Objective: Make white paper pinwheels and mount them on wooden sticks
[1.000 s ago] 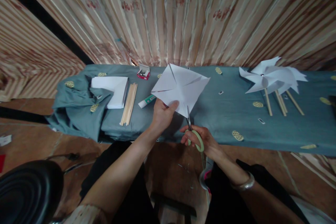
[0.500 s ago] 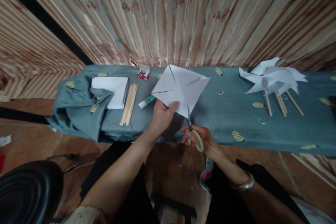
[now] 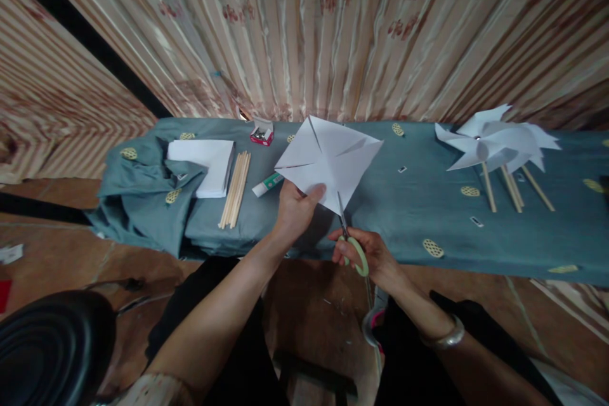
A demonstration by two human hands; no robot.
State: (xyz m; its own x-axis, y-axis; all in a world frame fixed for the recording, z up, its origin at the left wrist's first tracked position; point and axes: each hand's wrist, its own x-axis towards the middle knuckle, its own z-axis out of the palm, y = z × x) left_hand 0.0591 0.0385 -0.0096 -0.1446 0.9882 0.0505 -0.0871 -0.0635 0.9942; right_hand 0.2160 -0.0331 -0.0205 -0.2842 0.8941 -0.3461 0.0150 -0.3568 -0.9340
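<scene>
A square sheet of white paper [image 3: 340,155] with slits running in from its corners is pinched at its lower left edge by my left hand [image 3: 295,208], thumb on top. My right hand [image 3: 364,250] grips a pair of scissors [image 3: 356,254] by the pale green handles. The scissor blades reach the paper's near corner, one blade lying over the sheet. Under the paper's left side, a green and white glue stick [image 3: 267,184] is partly covered. To the left lie a bundle of wooden sticks [image 3: 235,190] and a stack of white paper [image 3: 214,168].
Several white paper pinwheels [image 3: 495,139] on wooden sticks lie at the right of the cloth-covered table [image 3: 409,203]. A small open red box [image 3: 261,132] sits near the back edge. Behind hangs a pleated curtain [image 3: 304,32]. A round black object [image 3: 52,349] stands at lower left.
The scissors stay at the paper's near corner, with the blade showing slightly more over the sheet. Both hands keep nearly the same places; the view has shifted very slightly.
</scene>
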